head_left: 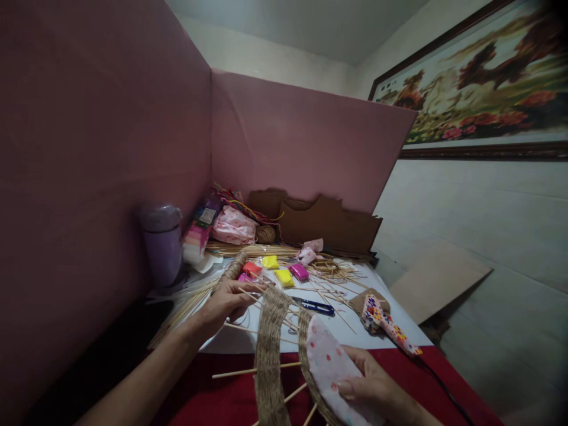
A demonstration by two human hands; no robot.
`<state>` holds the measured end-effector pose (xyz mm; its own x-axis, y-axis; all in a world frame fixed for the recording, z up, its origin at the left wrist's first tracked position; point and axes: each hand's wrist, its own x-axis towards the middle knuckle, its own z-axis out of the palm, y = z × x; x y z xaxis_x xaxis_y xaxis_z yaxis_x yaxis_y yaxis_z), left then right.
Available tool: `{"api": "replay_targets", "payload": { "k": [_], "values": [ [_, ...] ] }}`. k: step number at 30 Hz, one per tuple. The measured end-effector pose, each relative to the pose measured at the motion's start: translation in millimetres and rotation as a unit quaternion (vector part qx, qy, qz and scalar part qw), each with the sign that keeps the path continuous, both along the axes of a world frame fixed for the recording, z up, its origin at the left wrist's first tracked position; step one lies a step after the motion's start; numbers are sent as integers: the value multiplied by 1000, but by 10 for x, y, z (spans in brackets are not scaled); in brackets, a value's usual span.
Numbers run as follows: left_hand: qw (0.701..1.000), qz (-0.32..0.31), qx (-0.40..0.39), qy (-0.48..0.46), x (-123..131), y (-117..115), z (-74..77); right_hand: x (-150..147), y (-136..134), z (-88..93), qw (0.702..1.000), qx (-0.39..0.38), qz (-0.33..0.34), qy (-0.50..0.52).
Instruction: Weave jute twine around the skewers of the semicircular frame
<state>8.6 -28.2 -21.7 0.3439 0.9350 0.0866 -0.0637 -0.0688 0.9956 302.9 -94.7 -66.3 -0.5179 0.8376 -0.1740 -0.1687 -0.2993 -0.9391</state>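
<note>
A round piece woven of jute twine on thin wooden sticks [235, 374] spans the front of the table. Its centre is a disc of pink flowered fabric [328, 355], edged with a narrow twine ring. Further out, a wide twine band [268, 355] curves across the sticks, with gaps between. My right hand [366, 378] grips the fabric disc from the right, thumb on top. At the upper left of the band, my left hand [233, 300] has its fingers closed near the stick ends; what they pinch is hidden. A twine roll [235, 266] lies just behind that hand.
Dark blue snips [314, 306] lie behind the woven piece. A flower-patterned glue gun [390, 325] rests on the right, its cord trailing frontward. Yellow clay packets [284, 278], loose sticks and cardboard [328, 225] are further back. A purple tumbler [163, 248] stands left, beside pink panels.
</note>
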Motion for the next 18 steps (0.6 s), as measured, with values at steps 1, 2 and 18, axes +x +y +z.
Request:
{"api": "replay_targets", "payload": {
  "k": [1, 2, 18],
  "values": [
    [1000, -2, 1, 0, -3, 2, -2, 0, 5, 4, 1000, 4, 2, -7],
    [1000, -2, 2, 0, -5, 2, 0, -1, 9, 10, 1000, 8, 3, -15],
    [1000, -8, 17, 3, -102, 44, -16, 101, 21, -3, 997, 34, -25, -65]
  ]
}}
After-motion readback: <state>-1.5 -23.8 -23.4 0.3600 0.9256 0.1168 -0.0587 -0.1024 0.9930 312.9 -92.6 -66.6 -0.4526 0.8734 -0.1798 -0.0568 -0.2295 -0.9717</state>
